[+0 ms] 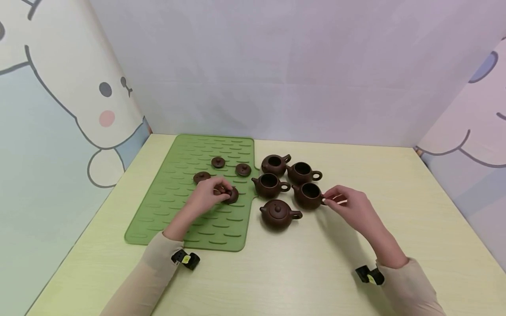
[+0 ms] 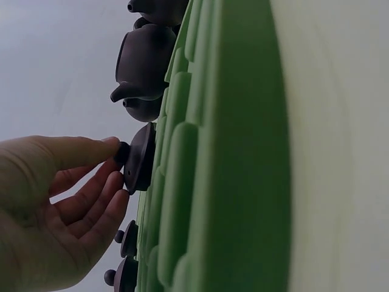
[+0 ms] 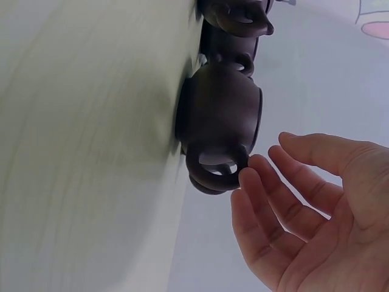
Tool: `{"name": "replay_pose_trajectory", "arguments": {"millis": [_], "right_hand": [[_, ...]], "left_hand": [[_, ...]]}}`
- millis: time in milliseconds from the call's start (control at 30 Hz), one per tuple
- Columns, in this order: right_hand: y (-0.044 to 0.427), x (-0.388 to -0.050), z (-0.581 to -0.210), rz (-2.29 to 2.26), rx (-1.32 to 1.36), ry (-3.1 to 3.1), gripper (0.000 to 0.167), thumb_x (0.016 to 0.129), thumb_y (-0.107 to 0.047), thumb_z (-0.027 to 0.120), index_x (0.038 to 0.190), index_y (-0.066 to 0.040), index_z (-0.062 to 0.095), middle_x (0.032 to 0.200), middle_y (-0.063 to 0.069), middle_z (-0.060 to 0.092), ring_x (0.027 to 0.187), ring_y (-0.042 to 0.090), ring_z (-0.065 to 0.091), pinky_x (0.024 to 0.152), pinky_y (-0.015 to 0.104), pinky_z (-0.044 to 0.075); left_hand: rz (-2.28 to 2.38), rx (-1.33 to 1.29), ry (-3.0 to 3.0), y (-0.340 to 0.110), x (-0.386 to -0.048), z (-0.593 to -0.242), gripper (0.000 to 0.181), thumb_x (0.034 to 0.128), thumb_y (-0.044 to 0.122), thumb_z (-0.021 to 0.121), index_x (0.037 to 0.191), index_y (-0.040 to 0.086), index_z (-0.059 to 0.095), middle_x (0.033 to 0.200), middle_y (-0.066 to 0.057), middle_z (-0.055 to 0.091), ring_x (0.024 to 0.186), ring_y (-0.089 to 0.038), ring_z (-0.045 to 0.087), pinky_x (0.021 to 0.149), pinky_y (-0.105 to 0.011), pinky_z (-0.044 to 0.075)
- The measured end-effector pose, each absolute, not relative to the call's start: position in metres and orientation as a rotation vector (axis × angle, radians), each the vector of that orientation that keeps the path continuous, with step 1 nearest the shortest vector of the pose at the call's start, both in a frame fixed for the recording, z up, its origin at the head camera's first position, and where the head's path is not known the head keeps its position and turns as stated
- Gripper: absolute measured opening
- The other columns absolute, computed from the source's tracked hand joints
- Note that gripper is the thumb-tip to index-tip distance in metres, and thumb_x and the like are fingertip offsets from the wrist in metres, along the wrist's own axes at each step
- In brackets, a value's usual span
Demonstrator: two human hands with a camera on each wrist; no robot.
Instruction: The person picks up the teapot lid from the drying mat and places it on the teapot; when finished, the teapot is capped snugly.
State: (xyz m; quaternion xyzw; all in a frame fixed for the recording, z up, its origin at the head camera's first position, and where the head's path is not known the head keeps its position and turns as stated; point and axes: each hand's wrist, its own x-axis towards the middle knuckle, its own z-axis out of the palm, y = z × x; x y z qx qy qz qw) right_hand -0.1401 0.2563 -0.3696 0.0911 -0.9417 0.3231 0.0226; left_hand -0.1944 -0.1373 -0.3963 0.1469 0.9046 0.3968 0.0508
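head view: the left hand (image 1: 209, 191) pinches a small round dark-brown lid (image 1: 233, 196) by its knob, just beyond the fingertips on the green ribbed mat (image 1: 221, 230). the right hand (image 1: 349, 206), loosely bent, reaches the ring handle of an uncovered teapot (image 1: 308, 197) standing upright on the bench (image 1: 276, 272), immediately left of its fingertips. the spout points leftward, away from that hand, and slightly forward; the long axis runs from spout to handle, roughly crosswise.

left wrist view: thumb and fingers are nearly closed about the knob, other fingers loose. the lid is round with no long axis, its knob pointing away from the mat. a light, level pinch should serve best.

right wrist view: fingertips touch the handle; the thumb stands clear, the hand half open. i'd steady the pot gently, without tipping it.
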Motion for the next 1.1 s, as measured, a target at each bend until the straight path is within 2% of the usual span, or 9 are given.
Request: {"name": "replay_pose_trajectory", "arguments": {"millis": [233,800,1100], "right_hand": [[0.258,-0.14,-0.369,1.004,0.241,-2.897,0.012,0.094,-0.013,0.068,0.105,-0.009,0.071,0.096,0.009,0.074,0.088,0.026,0.073,0.071,0.024,0.055],[0.266,-0.15,-0.379,0.99,0.198,-2.897,0.012,0.095,-0.014,0.067,0.105,-0.008,0.071,0.1,0.011,0.073,0.094,0.033,0.072,0.074,0.032,0.055],[0.262,-0.158,-0.387,1.038,0.223,-2.921,0.014,0.094,-0.019,0.07,0.103,-0.009,0.072,0.098,0.008,0.076,0.092,0.025,0.071,0.071,0.026,0.052]], "left_hand": [[1.155,0.433,2.768,-0.137,-0.196,-0.397,0.014,0.0905,0.007,0.072,0.103,0.013,0.069,0.105,-0.007,0.07,0.094,-0.02,0.066,0.084,-0.037,0.058],[1.074,0.426,2.806,-0.133,-0.199,-0.395,0.012,0.0904,0.008,0.072,0.101,0.013,0.07,0.098,-0.005,0.07,0.088,-0.017,0.065,0.078,-0.035,0.055],[1.031,0.402,2.825,-0.132,-0.199,-0.394,0.01,0.0915,0.009,0.071,0.1,0.013,0.071,0.094,-0.004,0.071,0.085,-0.016,0.064,0.077,-0.034,0.055]]}}
